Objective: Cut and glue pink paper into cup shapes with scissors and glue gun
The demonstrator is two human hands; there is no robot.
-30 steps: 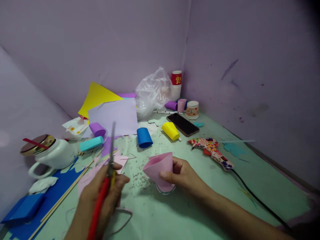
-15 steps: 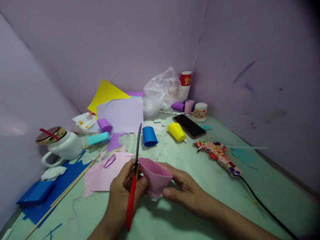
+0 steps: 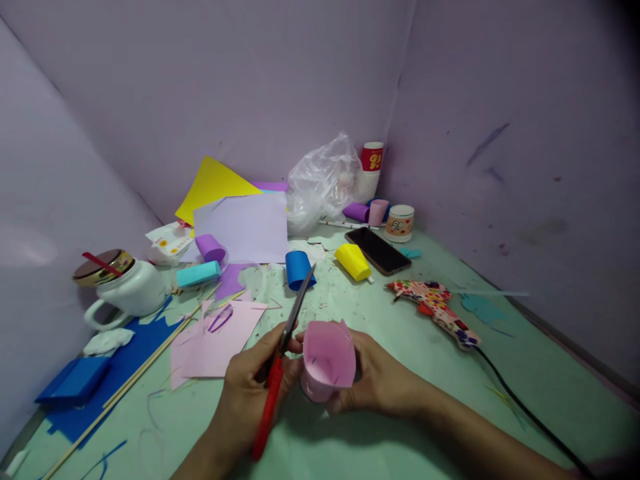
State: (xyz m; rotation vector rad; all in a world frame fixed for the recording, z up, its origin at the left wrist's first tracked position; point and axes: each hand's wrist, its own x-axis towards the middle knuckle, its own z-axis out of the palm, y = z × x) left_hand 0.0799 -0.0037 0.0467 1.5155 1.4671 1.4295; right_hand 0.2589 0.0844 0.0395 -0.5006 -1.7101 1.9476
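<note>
Cradling a pink paper cup [image 3: 320,381] at the near middle of the pale green surface [image 3: 350,307], the right hand [image 3: 380,370] was clamped around one side, while the left hand [image 3: 247,387], closed on red-handled scissors [image 3: 269,403], was at the other. Whether the base touched down could not be told. The wall already stood curled into shape, but its upper edge, uneven and peaked at a corner, appeared not yet evened. The blades pointed clear of the paper. Beyond, a blue paper piece [image 3: 299,269] and a yellow paper piece [image 3: 353,262] looked already formed.
</note>
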